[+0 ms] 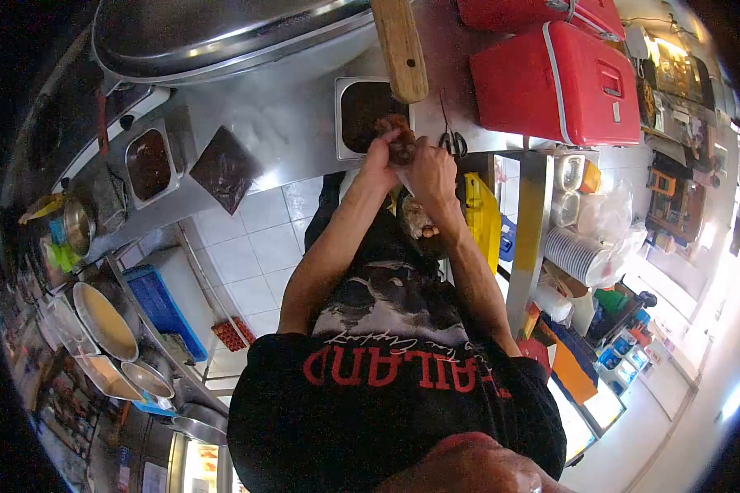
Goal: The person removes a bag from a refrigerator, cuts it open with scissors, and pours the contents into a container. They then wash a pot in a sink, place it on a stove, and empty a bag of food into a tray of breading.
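Reddish-brown food piece [396,131], glossy, clamped between fingers of left hand [381,158] and right hand [432,171]

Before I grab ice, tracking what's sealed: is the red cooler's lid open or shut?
Shut: the red cooler has its lid flat on the body, no gap showing.

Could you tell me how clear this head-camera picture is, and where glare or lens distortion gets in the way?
In the head view, fisheye distortion bends the steel counter and leaves black corners; glare washes out the right edge near the stacked plates; the left hand and right hand are slightly soft around a reddish-brown piece of food, whose detail is hard to make out; the red cooler looks fairly sharp.
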`<action>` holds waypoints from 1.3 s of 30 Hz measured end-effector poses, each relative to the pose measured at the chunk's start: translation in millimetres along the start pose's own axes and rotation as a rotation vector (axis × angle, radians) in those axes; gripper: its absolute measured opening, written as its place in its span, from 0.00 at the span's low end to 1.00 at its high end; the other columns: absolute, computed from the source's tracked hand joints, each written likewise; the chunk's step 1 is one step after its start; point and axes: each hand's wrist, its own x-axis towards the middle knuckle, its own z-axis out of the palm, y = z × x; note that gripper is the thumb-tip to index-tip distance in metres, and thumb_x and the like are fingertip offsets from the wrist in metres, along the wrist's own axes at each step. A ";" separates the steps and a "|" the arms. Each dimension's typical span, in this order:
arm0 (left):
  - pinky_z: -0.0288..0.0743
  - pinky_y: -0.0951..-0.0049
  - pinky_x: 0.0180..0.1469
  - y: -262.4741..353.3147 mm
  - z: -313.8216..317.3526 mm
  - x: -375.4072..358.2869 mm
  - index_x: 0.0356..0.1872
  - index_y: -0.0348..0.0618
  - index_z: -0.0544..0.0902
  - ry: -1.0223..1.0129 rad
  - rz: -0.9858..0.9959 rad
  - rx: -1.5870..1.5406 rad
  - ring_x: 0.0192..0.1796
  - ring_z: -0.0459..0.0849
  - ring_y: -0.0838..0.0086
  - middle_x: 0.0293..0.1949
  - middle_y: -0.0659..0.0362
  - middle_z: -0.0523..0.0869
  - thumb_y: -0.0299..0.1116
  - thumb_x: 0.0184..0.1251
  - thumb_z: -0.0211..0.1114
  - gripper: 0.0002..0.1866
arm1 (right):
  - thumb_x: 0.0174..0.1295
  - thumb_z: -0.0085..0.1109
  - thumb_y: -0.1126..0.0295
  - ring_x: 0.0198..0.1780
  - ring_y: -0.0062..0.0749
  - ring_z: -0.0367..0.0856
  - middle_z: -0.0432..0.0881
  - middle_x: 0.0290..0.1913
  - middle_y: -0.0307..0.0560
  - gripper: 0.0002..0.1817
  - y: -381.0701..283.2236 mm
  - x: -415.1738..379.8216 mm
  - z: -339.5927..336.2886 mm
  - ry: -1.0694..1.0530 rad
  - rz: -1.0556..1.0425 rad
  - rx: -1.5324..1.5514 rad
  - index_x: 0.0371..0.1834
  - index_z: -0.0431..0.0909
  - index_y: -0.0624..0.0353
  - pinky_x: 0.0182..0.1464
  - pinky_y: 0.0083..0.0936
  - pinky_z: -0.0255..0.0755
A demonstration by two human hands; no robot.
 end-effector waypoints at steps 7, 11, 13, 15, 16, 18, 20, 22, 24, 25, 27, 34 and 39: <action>0.78 0.61 0.45 8.3 24.1 -30.5 0.39 0.45 0.80 0.089 0.019 0.067 0.37 0.82 0.65 0.34 0.58 0.84 0.37 0.66 0.59 0.08 | 0.65 0.56 0.52 0.34 0.32 0.82 0.85 0.33 0.49 0.23 55.2 17.4 7.8 -0.515 0.181 1.176 0.38 0.80 0.66 0.37 0.31 0.74; 0.79 0.65 0.41 3.9 14.3 -17.1 0.38 0.45 0.79 0.099 0.115 0.079 0.33 0.82 0.68 0.32 0.60 0.84 0.37 0.65 0.59 0.08 | 0.70 0.50 0.48 0.36 0.25 0.77 0.84 0.38 0.45 0.29 62.5 18.1 11.7 -0.606 0.208 1.122 0.47 0.80 0.70 0.40 0.22 0.70; 0.79 0.65 0.41 5.7 9.3 -13.8 0.38 0.45 0.79 0.103 0.057 0.099 0.33 0.82 0.68 0.31 0.60 0.84 0.37 0.66 0.58 0.08 | 0.69 0.54 0.53 0.38 0.26 0.78 0.84 0.38 0.45 0.26 59.1 13.5 23.5 -0.625 0.305 1.233 0.49 0.78 0.72 0.43 0.23 0.71; 0.78 0.66 0.41 4.7 8.9 -12.8 0.37 0.45 0.79 0.112 0.047 0.121 0.33 0.81 0.69 0.30 0.60 0.83 0.37 0.67 0.57 0.08 | 0.67 0.57 0.57 0.40 0.26 0.78 0.83 0.38 0.45 0.25 36.5 0.8 33.9 -0.408 0.248 1.324 0.49 0.77 0.74 0.46 0.24 0.71; 0.78 0.67 0.40 3.3 9.7 -9.7 0.37 0.45 0.79 0.115 0.072 0.131 0.33 0.81 0.69 0.29 0.60 0.83 0.37 0.67 0.56 0.08 | 0.65 0.59 0.59 0.41 0.26 0.78 0.83 0.38 0.45 0.24 16.2 -8.0 39.8 -0.184 0.135 1.345 0.49 0.77 0.75 0.47 0.25 0.72; 0.78 0.67 0.40 0.5 4.5 -2.8 0.37 0.45 0.78 0.102 0.104 0.122 0.32 0.81 0.69 0.27 0.60 0.82 0.36 0.68 0.55 0.08 | 0.59 0.61 0.64 0.40 0.38 0.84 0.85 0.36 0.51 0.21 35.0 -3.2 77.8 0.042 -0.092 1.087 0.47 0.77 0.74 0.46 0.30 0.74; 0.78 0.68 0.40 -1.6 -1.0 1.5 0.36 0.44 0.78 0.066 0.125 0.081 0.31 0.80 0.70 0.26 0.61 0.81 0.35 0.69 0.53 0.08 | 0.58 0.61 0.66 0.40 0.49 0.85 0.85 0.35 0.59 0.18 20.8 -6.6 47.8 0.067 -0.074 0.746 0.46 0.78 0.70 0.43 0.32 0.75; 0.78 0.68 0.40 -6.7 6.8 -5.9 0.35 0.44 0.77 0.052 0.200 0.069 0.31 0.80 0.70 0.25 0.61 0.80 0.35 0.70 0.52 0.08 | 0.56 0.61 0.67 0.40 0.58 0.83 0.83 0.33 0.65 0.16 15.8 -5.1 39.3 0.055 -0.039 0.542 0.45 0.79 0.66 0.40 0.34 0.76; 0.78 0.68 0.41 -8.7 10.4 -6.6 0.36 0.44 0.77 0.072 0.212 0.077 0.31 0.80 0.70 0.26 0.61 0.80 0.35 0.71 0.52 0.09 | 0.55 0.61 0.67 0.41 0.63 0.80 0.80 0.32 0.71 0.15 18.3 -0.3 46.6 0.007 0.018 0.473 0.44 0.80 0.63 0.38 0.37 0.76; 0.78 0.68 0.41 -6.7 9.9 -2.2 0.37 0.44 0.78 0.099 0.189 0.093 0.32 0.80 0.70 0.26 0.61 0.80 0.35 0.71 0.52 0.09 | 0.56 0.61 0.67 0.41 0.61 0.81 0.81 0.33 0.68 0.15 16.2 -0.5 45.8 0.010 0.032 0.461 0.44 0.80 0.64 0.39 0.36 0.76; 0.78 0.68 0.41 -7.4 4.8 1.6 0.38 0.44 0.78 0.112 0.176 0.117 0.32 0.80 0.70 0.27 0.60 0.81 0.36 0.71 0.52 0.09 | 0.58 0.59 0.66 0.42 0.56 0.83 0.84 0.36 0.64 0.17 12.0 -2.3 42.9 0.016 0.062 0.437 0.45 0.79 0.66 0.42 0.36 0.76; 0.78 0.69 0.41 7.9 27.1 -32.2 0.43 0.44 0.80 0.132 0.105 0.222 0.33 0.81 0.72 0.28 0.61 0.82 0.37 0.71 0.53 0.11 | 0.68 0.55 0.56 0.50 0.30 0.79 0.79 0.52 0.48 0.26 52.0 7.9 -0.9 -0.845 0.557 1.822 0.60 0.71 0.67 0.51 0.22 0.73; 0.78 0.70 0.41 0.6 -3.2 -10.5 0.44 0.44 0.79 -0.076 0.132 0.203 0.34 0.81 0.72 0.28 0.62 0.81 0.39 0.72 0.51 0.12 | 0.68 0.57 0.58 0.45 0.27 0.80 0.82 0.46 0.48 0.21 77.6 8.4 58.4 -0.680 0.218 1.680 0.52 0.77 0.66 0.46 0.20 0.75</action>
